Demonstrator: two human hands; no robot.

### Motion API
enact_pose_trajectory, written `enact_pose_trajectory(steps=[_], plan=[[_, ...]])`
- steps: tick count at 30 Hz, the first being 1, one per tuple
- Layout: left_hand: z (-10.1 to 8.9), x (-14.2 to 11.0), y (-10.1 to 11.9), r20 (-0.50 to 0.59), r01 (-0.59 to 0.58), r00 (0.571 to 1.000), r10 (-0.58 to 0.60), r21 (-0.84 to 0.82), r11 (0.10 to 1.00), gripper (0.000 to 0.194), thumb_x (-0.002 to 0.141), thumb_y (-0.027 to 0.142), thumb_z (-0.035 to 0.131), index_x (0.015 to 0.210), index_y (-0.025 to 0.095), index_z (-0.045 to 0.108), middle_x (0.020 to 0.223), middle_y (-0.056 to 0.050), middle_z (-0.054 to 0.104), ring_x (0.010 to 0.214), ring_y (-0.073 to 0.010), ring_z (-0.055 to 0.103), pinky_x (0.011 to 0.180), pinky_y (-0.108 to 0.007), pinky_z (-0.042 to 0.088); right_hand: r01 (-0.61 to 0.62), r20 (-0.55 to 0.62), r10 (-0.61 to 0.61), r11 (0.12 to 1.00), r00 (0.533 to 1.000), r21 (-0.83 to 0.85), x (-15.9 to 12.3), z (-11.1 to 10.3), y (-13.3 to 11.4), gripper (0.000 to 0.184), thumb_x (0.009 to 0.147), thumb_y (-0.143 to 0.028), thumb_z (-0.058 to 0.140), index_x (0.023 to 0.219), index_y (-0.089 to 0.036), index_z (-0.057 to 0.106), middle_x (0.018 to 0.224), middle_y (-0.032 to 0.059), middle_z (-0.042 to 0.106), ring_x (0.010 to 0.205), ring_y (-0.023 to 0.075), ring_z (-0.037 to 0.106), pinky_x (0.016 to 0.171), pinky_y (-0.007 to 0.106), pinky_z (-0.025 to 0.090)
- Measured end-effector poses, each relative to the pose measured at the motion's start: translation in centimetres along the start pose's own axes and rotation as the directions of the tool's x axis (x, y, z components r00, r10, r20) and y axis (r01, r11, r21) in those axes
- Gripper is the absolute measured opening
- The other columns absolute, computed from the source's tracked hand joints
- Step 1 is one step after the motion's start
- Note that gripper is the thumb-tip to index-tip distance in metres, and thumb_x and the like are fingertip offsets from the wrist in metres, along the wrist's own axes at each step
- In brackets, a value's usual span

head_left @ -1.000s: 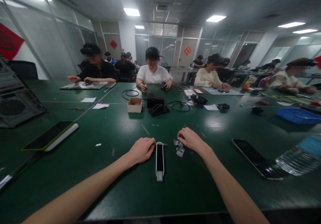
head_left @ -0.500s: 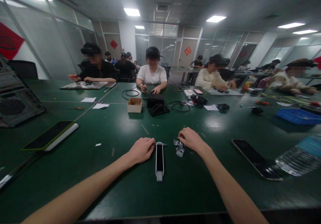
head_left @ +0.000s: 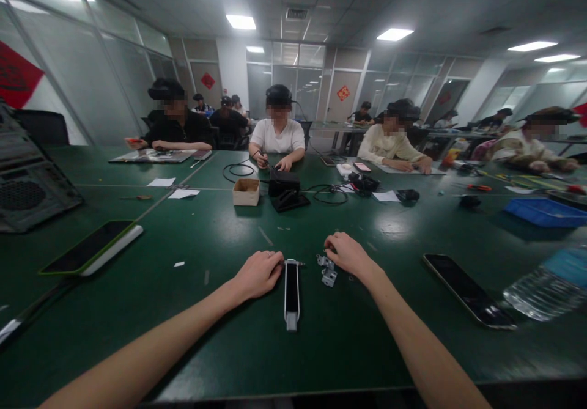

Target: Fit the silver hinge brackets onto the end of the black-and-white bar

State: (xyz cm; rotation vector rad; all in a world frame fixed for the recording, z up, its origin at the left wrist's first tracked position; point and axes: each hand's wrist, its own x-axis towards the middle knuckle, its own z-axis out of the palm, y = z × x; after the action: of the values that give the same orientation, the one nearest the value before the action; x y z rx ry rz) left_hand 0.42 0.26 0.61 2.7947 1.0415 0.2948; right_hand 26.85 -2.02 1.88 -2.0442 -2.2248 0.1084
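Note:
My left hand (head_left: 259, 274) lies on the green workbench (head_left: 348, 348), its fingertips at the top end of a long black-and-white device (head_left: 291, 293). A thin metal pin (head_left: 293, 263) crosses that end and runs into my left fingers. My right hand (head_left: 346, 254) is curled, its fingertips against a pair of small metal hinge brackets (head_left: 327, 271). Whether my right fingers grip the brackets is hidden. The device and brackets lie between my hands, flat on the bench.
A black smartphone (head_left: 468, 290) and a water bottle (head_left: 545, 287) lie to my right. A tablet (head_left: 87, 247) and computer case (head_left: 27, 180) sit left. Ahead stand a cardboard box (head_left: 246, 192) and soldering station (head_left: 284, 184), with co-workers seated beyond.
My hands, the device and the brackets stay in nearly the same places. The view has levelled slightly, and the co-workers across the bench have shifted their arms.

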Motion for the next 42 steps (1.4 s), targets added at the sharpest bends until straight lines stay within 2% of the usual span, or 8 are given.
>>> enact_pose_trajectory(steps=[9, 15, 29, 42], plan=[[-0.6, 0.0, 0.5, 0.002, 0.004, 1.000, -0.004, -0.003, 1.000, 0.010, 0.092, 0.019, 0.042, 0.094, 0.019, 0.052, 0.089, -0.004, 0.063, 0.082, -0.0195, 0.059, 0.074, -0.030, 0.044, 0.024, 0.022, -0.023, 0.998, 0.999, -0.063, 0.0, -0.3, -0.5, 0.025, 0.090, -0.025, 0.046, 0.098, -0.016, 0.068, 0.101, 0.0112, 0.063, 0.097, 0.0216, 0.055, 0.080, 0.029, 0.042], [-0.3, 0.0, 0.2, 0.008, -0.001, 1.000, 0.001, 0.001, 1.000, 0.012, 0.092, 0.020, 0.040, 0.096, 0.019, 0.052, 0.090, -0.005, 0.063, 0.083, -0.0196, 0.060, 0.075, -0.031, 0.044, 0.041, 0.004, -0.041, 0.989, 0.999, -0.144, -0.1, -0.6, -1.2, 0.026, 0.091, -0.023, 0.044, 0.096, -0.015, 0.068, 0.099, 0.0119, 0.064, 0.095, 0.0220, 0.057, 0.080, 0.029, 0.042], [-0.5, 0.0, 0.4, 0.023, 0.009, 1.000, -0.008, -0.007, 1.000, 0.012, 0.092, 0.021, 0.041, 0.095, 0.019, 0.052, 0.091, -0.005, 0.063, 0.083, -0.0191, 0.059, 0.075, -0.031, 0.044, 0.038, -0.010, -0.040, 0.990, 0.999, -0.138, -0.2, -0.5, -1.2, 0.028, 0.093, -0.022, 0.039, 0.096, -0.013, 0.065, 0.099, 0.0125, 0.062, 0.093, 0.0217, 0.058, 0.077, 0.029, 0.042], [0.2, 0.1, 0.0, 0.016, 0.010, 1.000, -0.010, 0.039, 0.999, 0.014, 0.090, 0.020, 0.040, 0.097, 0.019, 0.052, 0.090, -0.005, 0.063, 0.083, -0.0202, 0.058, 0.076, -0.032, 0.044, 0.030, -0.012, -0.032, 0.989, 0.999, -0.146, -0.1, -0.4, -1.3, 0.024, 0.091, -0.023, 0.043, 0.095, -0.014, 0.064, 0.099, 0.0115, 0.062, 0.093, 0.0219, 0.058, 0.076, 0.028, 0.042]])
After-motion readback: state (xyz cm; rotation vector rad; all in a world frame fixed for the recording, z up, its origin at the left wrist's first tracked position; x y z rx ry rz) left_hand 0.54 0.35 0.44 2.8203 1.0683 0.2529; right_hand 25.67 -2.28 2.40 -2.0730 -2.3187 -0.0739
